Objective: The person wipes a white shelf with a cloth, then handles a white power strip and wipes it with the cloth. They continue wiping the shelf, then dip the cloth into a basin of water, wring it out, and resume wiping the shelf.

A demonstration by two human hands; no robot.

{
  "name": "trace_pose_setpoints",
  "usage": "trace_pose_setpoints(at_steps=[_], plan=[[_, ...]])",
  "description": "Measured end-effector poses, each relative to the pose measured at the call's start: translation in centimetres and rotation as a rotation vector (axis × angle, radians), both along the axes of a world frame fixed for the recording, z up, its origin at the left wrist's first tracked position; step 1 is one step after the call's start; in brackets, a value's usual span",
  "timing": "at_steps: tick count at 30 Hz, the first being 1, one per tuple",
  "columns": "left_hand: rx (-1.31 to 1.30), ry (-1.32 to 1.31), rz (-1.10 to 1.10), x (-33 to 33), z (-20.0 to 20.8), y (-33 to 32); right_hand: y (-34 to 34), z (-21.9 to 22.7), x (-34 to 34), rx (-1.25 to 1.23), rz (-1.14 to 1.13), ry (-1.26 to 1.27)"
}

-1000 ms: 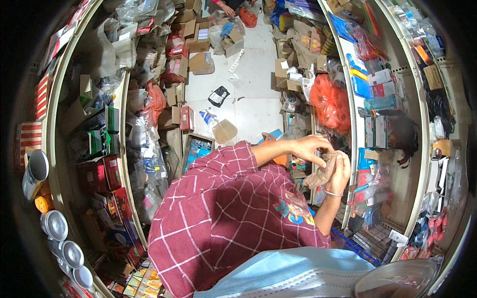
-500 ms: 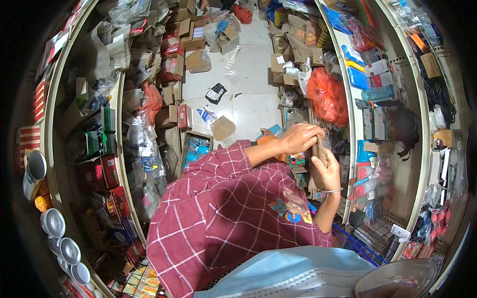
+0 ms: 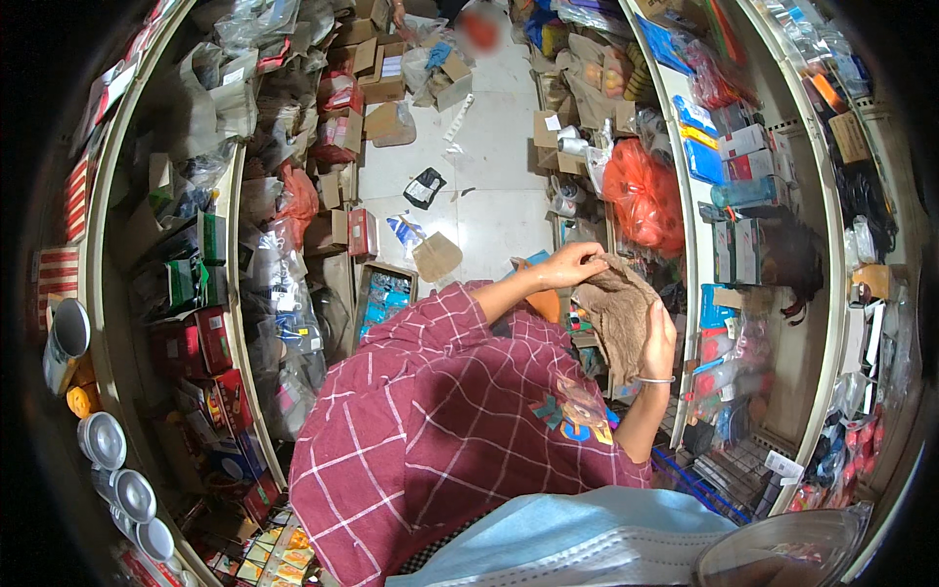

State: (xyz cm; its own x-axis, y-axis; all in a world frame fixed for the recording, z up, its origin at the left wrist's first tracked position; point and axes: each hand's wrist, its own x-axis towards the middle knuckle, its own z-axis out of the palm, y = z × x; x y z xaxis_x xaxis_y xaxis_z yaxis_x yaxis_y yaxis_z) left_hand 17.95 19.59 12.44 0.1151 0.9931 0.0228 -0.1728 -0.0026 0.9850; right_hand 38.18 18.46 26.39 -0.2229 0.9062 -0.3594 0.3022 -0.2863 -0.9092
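Both hands grip a brown cloth (image 3: 620, 311) in front of the right-hand shelves. My left hand (image 3: 572, 266) pinches its upper left edge between thumb and fingers. Along the right edge, my right hand (image 3: 659, 340) is closed on the fabric, a thin bracelet at the wrist. The cloth hangs spread and wrinkled between them, and its lower end drops beside my checked sleeve. Beyond my left forearm, part of an orange item (image 3: 541, 302) shows. A red plastic bag (image 3: 641, 196) with round shapes inside lies just past the cloth.
Shelves packed with boxes and plastic-wrapped goods line both sides of a tiled aisle (image 3: 499, 157). On the floor lie a black packet (image 3: 424, 188) and a piece of cardboard (image 3: 437, 256). An open box of blue packets (image 3: 388, 298) stands left of my sleeve. Metal cups (image 3: 134, 496) stand at the lower left.
The cloth was bunched narrow between both hands and is now opened out wider. My left hand has moved left, away from the right one.
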Motion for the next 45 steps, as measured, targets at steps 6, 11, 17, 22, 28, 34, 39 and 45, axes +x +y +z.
trace_pose_setpoints(at_steps=[6, 11, 17, 22, 28, 34, 39, 45], plan=[[-0.025, 0.114, -0.032, -0.3, 1.3, -0.2, -0.1, -1.0, 0.8, 0.1, -0.057, -0.027], [-0.072, 0.02, -0.332, -1.9, 4.0, 0.1, 0.4, -0.8, 2.2, 0.144, -0.102, -0.05], [0.072, 0.273, -0.364, -3.1, 6.4, 0.4, 0.5, -0.5, 2.9, 0.156, -0.198, 0.069], [0.085, 0.109, -0.296, -4.4, 6.3, 0.8, 0.1, -0.5, 4.6, 0.171, -0.246, -0.012], [-0.052, -0.065, -0.246, -6.0, 6.5, 2.0, 0.1, -0.7, 5.4, 0.128, -0.304, -0.024], [-0.059, -1.01, -0.233, -8.4, 7.2, 3.6, 2.2, 1.3, 1.6, -0.247, -0.306, 0.566], [-0.486, -1.069, 0.031, -0.8, 3.5, 0.8, 6.1, -4.6, 0.0, -0.158, -0.23, 0.389], [-0.549, -1.063, -0.257, -2.3, 1.9, 0.5, 3.9, -6.5, 1.0, -0.116, -0.196, 0.112]])
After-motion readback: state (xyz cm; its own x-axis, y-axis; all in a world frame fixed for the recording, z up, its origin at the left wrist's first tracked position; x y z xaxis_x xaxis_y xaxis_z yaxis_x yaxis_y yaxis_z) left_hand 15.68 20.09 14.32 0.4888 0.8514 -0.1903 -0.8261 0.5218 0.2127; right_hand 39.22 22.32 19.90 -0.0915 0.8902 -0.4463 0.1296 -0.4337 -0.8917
